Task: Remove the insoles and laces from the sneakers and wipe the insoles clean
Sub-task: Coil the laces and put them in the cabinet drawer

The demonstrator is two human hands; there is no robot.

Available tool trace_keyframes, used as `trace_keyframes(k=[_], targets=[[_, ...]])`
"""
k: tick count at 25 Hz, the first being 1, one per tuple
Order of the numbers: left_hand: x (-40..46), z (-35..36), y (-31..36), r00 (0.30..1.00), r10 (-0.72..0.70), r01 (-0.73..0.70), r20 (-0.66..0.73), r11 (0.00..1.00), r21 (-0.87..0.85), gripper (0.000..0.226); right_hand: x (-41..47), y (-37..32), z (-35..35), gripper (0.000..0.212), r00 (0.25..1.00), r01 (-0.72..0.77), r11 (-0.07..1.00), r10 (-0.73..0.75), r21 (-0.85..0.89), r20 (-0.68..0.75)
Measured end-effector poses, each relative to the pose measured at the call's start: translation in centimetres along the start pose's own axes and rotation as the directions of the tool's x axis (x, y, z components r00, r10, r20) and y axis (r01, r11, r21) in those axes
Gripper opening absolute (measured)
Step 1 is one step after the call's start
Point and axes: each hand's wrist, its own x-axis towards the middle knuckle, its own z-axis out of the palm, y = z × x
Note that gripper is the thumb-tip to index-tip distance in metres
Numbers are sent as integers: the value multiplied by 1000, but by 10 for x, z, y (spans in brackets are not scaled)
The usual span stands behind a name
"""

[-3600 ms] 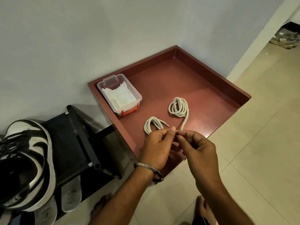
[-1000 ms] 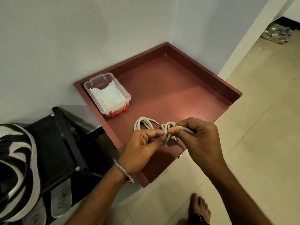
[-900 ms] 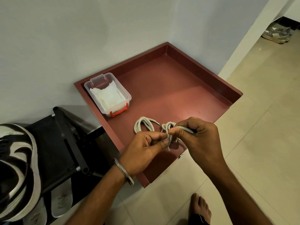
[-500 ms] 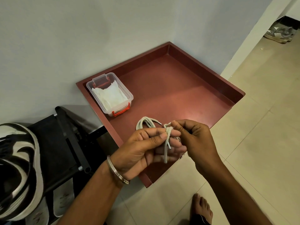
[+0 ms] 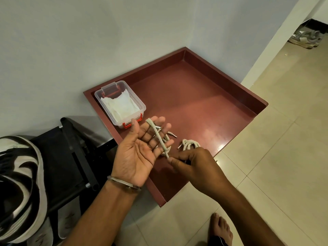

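Observation:
My left hand (image 5: 134,157) is held palm up over the near edge of the red tray (image 5: 204,96), fingers straight. A white lace (image 5: 158,135) runs over its fingertips and down across the fingers. My right hand (image 5: 193,166) pinches that lace just below the left fingers. More coils of the lace (image 5: 190,144) lie on the tray beside the right hand. A second white lace (image 5: 171,134) lies on the tray, mostly hidden behind my left fingers. A black-and-white sneaker (image 5: 21,183) sits on the black rack (image 5: 71,157) at the left, and white insoles (image 5: 67,222) show under the rack.
A clear plastic box (image 5: 120,103) with red clips holds white wipes at the tray's back left corner. The tray stands against the wall in a corner. My bare foot (image 5: 221,229) is on the tiled floor. Other shoes (image 5: 305,38) lie at the far right.
My left hand has turned palm up and spread its fingers, with the lace now strung over them. My right hand has dropped lower and pulls the lace down from the fingers.

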Motion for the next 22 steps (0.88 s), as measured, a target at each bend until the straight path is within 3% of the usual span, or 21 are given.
trace_keyframes(k=[4,9,12,15,19,22], targets=[[0,0,-5,995,86,-70,-43,956,286,64,-5,-4,-8,17,988,157,986,-155,-63,27],[-7,0,-21,996,43,-81,72,727,681,53,-4,-5,-27,18,950,239,969,-219,65,-222],[-8,-3,-27,987,-74,-71,144,602,796,75,-3,-2,-33,17,897,273,962,-245,27,-367],[-11,0,-23,968,-215,41,131,648,761,66,-3,-3,-34,14,870,270,960,-207,80,-447],[-12,-1,-14,904,-343,195,255,862,467,72,2,-3,-36,16,896,191,951,-68,242,-440],[-10,1,-9,910,-245,198,335,966,168,75,2,-4,-31,9,961,84,949,3,304,-276]])
